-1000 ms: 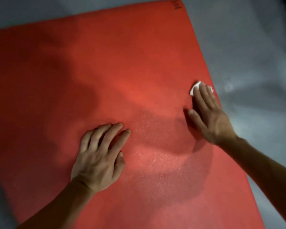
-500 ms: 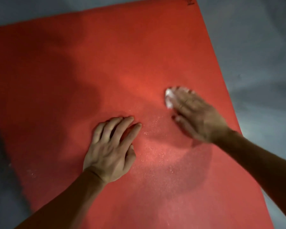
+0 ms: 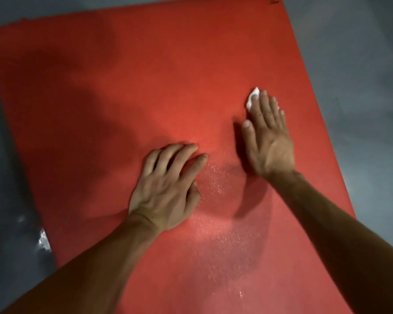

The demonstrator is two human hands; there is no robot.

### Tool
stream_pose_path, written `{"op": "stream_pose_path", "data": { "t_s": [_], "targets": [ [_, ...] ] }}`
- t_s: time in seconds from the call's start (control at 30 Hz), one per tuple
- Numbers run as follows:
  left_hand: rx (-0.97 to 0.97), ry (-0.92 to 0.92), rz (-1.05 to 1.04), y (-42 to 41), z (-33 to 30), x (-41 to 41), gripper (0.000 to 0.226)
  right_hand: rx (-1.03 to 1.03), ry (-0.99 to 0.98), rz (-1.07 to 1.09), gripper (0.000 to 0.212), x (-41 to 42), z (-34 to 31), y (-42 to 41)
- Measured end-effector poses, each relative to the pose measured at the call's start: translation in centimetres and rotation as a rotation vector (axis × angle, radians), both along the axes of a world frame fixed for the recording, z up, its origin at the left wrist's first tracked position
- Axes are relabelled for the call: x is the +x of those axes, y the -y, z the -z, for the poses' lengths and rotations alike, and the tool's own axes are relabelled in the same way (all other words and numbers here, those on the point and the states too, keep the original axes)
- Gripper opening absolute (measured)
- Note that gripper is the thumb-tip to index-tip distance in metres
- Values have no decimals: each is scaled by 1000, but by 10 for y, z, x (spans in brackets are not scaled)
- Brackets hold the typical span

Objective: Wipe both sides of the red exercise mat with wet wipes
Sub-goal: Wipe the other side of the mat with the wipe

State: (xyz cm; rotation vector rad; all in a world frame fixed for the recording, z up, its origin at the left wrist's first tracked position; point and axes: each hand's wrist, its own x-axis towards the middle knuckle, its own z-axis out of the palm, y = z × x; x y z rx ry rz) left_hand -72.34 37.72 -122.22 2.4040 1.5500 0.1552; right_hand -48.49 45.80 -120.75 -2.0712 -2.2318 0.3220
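Floor [image 3: 361, 64] first: grey, smooth and dimly lit, it shows on every side of the red exercise mat [image 3: 145, 75] that I can see, and I take the mat as my landmark. Off the mat's left edge the floor is darkest, and near the mat's lower left corner a small bright glint [image 3: 42, 241] sits on it — wet patch or reflection, I cannot tell which. The mat lies flat and fills most of my view, its long edges running slantwise up the frame. A broad shadow [image 3: 89, 109] covers its left and middle part. Just right of that shadow, about mid-mat, my left hand [image 3: 166, 189] rests palm down, fingers slightly spread and gently bent, holding nothing; its forearm crosses the mat's near part and hides that stretch. Between the two hands the mat glistens with fine droplets [image 3: 216, 182], and the sheen runs down toward the mat's near end. Further right, close to the mat's right edge, my right hand [image 3: 268, 137] lies flat with straight fingers pressing the wet wipe [image 3: 252, 99] onto the mat — only a white crumpled corner shows past the fingertips, the rest is under the hand. At the mat's far right corner there is a small dark mark [image 3: 274, 0], too blurred to read. Right of the mat, only the grey floor.
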Motion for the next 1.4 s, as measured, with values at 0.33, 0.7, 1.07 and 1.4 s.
{"op": "stream_pose_path", "data": {
  "t_s": [0.33,0.7,1.07,1.4],
  "targets": [
    [33,104,-36,3,1,-2,55,-5,42,-53,62,17,4,84],
    [-87,575,-347,78,-45,-96,56,2,40,-291,63,-55,0,194],
    [-45,533,-631,142,-39,-148,57,-67,79,-596,61,-118,-6,236],
    [-105,527,-698,161,-38,-182,65,-35,1,-435,69,-213,-1,201]
  ]
}}
